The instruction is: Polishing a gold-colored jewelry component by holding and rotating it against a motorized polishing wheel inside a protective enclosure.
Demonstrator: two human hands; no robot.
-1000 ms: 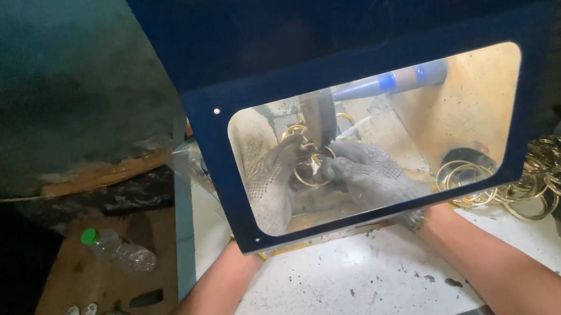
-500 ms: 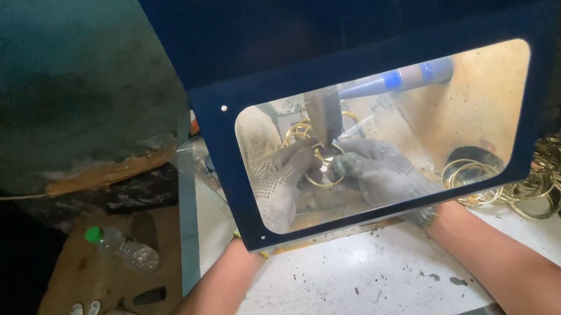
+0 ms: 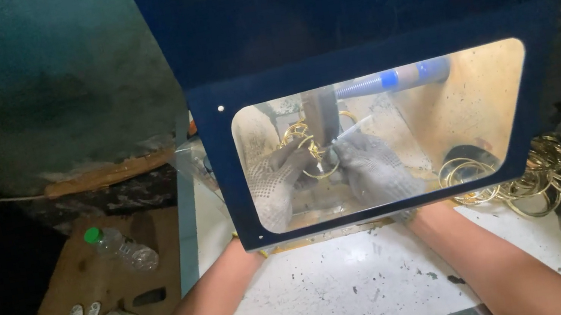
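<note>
Both hands wear grey knitted work gloves — left grip (image 3: 279, 184), right grip (image 3: 373, 168) — forearms bare, no sleeves.

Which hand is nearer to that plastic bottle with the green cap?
Left. The left hand works behind the window, on the side toward the plastic bottle; the right hand is farther off.

A single head-worn camera is looking down and forward from close above the white tabletop (image 3: 333, 293), peering through the clear window of a blue shield (image 3: 369, 51) at both gloved hands, with forearms entering from the bottom edge and the wooden floor (image 3: 66, 284) lying at left.
</note>
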